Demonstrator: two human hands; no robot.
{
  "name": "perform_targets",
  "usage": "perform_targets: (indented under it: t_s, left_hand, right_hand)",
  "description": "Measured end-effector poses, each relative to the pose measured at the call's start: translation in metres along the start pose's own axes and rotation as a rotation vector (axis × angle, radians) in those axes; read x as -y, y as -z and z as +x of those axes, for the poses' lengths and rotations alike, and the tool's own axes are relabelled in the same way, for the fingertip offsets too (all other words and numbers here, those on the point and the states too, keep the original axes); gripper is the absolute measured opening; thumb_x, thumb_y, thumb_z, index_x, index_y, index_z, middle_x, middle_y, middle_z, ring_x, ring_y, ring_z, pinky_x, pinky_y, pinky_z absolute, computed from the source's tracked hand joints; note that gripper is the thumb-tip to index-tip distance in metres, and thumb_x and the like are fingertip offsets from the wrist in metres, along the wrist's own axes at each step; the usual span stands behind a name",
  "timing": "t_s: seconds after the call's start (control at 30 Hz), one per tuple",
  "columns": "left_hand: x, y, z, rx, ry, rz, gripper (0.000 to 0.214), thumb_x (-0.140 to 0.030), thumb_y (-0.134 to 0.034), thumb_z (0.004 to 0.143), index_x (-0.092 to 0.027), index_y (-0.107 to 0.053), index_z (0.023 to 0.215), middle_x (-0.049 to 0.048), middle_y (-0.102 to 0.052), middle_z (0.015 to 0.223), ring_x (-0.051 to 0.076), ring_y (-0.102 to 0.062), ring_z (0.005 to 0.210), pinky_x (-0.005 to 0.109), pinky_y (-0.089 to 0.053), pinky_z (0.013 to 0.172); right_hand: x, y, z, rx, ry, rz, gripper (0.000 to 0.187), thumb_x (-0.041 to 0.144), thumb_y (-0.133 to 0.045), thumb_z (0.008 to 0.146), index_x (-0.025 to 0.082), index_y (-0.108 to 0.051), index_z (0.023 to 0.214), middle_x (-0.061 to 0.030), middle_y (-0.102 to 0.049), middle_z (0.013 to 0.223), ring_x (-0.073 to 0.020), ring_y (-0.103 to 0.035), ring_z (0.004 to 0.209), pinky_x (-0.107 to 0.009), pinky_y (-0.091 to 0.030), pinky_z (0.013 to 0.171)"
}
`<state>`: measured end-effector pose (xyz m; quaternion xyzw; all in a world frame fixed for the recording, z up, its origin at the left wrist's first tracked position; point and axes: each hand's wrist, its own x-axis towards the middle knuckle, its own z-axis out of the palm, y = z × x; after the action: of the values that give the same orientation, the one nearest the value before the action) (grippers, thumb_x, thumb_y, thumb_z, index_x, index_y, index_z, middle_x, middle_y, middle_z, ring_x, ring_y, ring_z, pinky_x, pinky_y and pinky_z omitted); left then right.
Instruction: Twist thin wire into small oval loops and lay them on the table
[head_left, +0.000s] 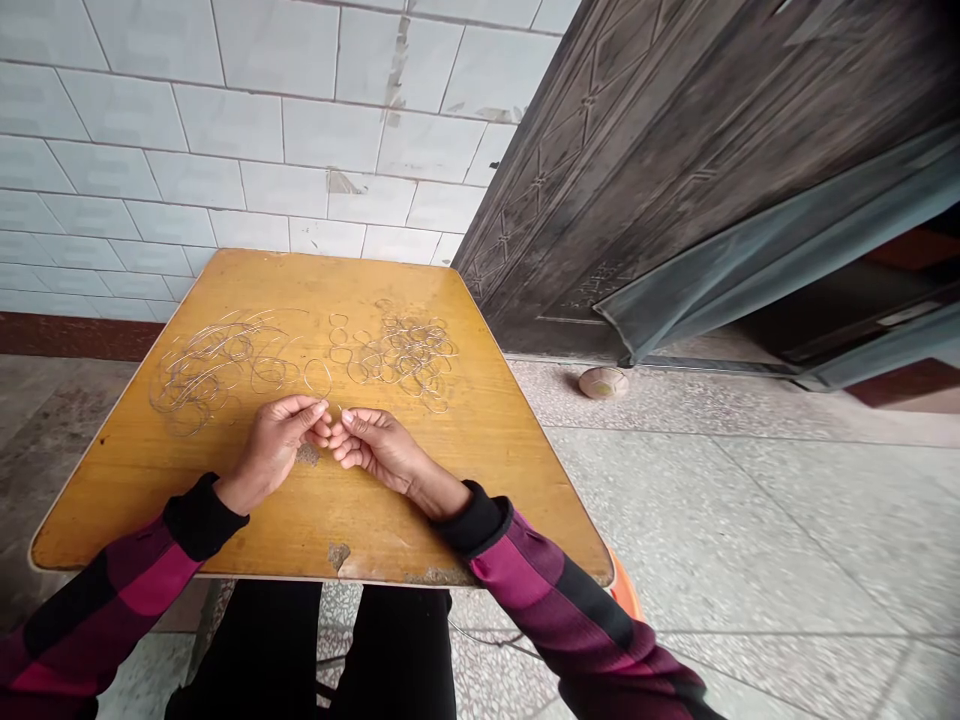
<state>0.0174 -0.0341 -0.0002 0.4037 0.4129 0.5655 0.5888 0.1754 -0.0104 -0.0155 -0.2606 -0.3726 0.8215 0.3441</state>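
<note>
My left hand [281,440] and my right hand [375,447] meet above the near middle of a yellow wooden table [405,530]. Thumb and fingers of each are pinched on a thin metal wire [318,377], whose curved loop rises above the left fingertips. A short end of it shows by the right thumb. Beyond my left hand spreads a tangle of loose curved wires [202,365]. Past my right hand lies a pile of small wire rings [416,350], several of them linked or overlapping.
A white tiled wall [300,140] borders the table's far edge. To the right stands a dark carved door [570,170] with a grey-blue curtain [750,240]. A roundish pale object [602,382] rests on the floor by the door sill.
</note>
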Motion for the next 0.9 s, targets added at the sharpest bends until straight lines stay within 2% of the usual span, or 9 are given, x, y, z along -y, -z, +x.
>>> perform_targets:
  t_s: [0.23, 0.67, 0.9]
  left_hand:
    - [-0.0012, 0.0004, -0.0004, 0.041, 0.001, 0.007, 0.024, -0.034, -0.078, 0.069, -0.012, -0.070, 0.068, 0.0026, -0.065, 0.064, 0.009, -0.057, 0.055, 0.022, -0.046, 0.055]
    - [-0.0029, 0.0000, -0.0014, 0.044, 0.024, 0.003, 0.027, -0.036, -0.079, 0.068, -0.012, -0.069, 0.068, 0.0025, -0.065, 0.063, 0.010, -0.056, 0.054, 0.022, -0.044, 0.053]
    - [-0.0022, 0.0004, -0.0009, 0.051, 0.057, -0.052, 0.025, -0.035, -0.079, 0.069, -0.012, -0.069, 0.072, 0.0023, -0.065, 0.066, 0.010, -0.058, 0.058, 0.022, -0.046, 0.057]
  right_hand:
    - [-0.0012, -0.0004, -0.0013, 0.000, -0.005, -0.020, 0.038, 0.047, -0.080, 0.069, 0.011, -0.071, 0.076, -0.0012, -0.072, 0.066, -0.0072, -0.067, 0.052, -0.014, -0.055, 0.051]
    - [0.0007, -0.0009, -0.0027, -0.005, -0.035, -0.041, 0.037, 0.046, -0.081, 0.068, 0.011, -0.070, 0.076, -0.0006, -0.071, 0.065, -0.0068, -0.065, 0.052, -0.014, -0.054, 0.050]
    - [0.0023, -0.0010, -0.0041, -0.042, 0.036, -0.076, 0.037, 0.048, -0.079, 0.070, 0.013, -0.069, 0.076, -0.0004, -0.072, 0.067, -0.0071, -0.064, 0.051, -0.015, -0.052, 0.048]
